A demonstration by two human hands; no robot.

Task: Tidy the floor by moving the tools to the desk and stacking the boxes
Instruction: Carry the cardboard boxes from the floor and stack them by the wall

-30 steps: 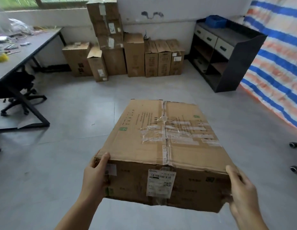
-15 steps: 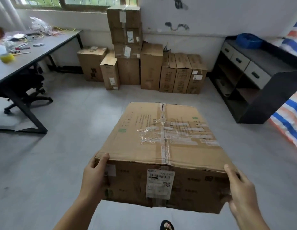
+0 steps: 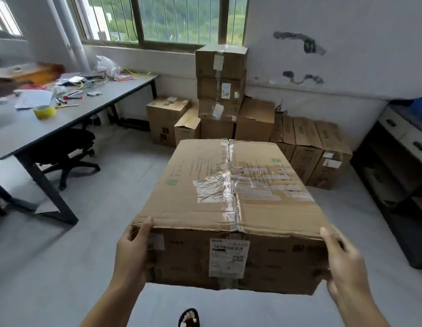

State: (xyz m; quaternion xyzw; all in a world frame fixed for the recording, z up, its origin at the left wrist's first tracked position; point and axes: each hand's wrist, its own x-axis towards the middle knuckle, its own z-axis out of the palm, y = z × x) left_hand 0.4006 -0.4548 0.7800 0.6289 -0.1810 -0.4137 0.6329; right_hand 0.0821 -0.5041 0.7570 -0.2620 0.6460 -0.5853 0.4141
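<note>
I carry a large taped cardboard box (image 3: 229, 185) in front of me, off the floor. My left hand (image 3: 132, 253) grips its near left corner and my right hand (image 3: 342, 265) grips its near right corner. A white shipping label sits on its near face. Ahead, against the wall, a tall stack of boxes (image 3: 220, 86) rises under the window, with lower boxes (image 3: 306, 147) in a row to its right and others (image 3: 166, 119) to its left. The grey desk (image 3: 71, 114) on the left holds tools (image 3: 72, 97) and a yellow tape roll (image 3: 44, 111).
A black office chair (image 3: 68, 149) stands under the desk. A dark cabinet with drawers (image 3: 403, 175) lines the right wall. Grey floor lies between me and the boxes. My sandalled foot (image 3: 188, 318) shows at the bottom.
I have walked closer to the stacked boxes with the box in both hands. The view has tilted up and left, bringing the window and more of the desk into sight.
</note>
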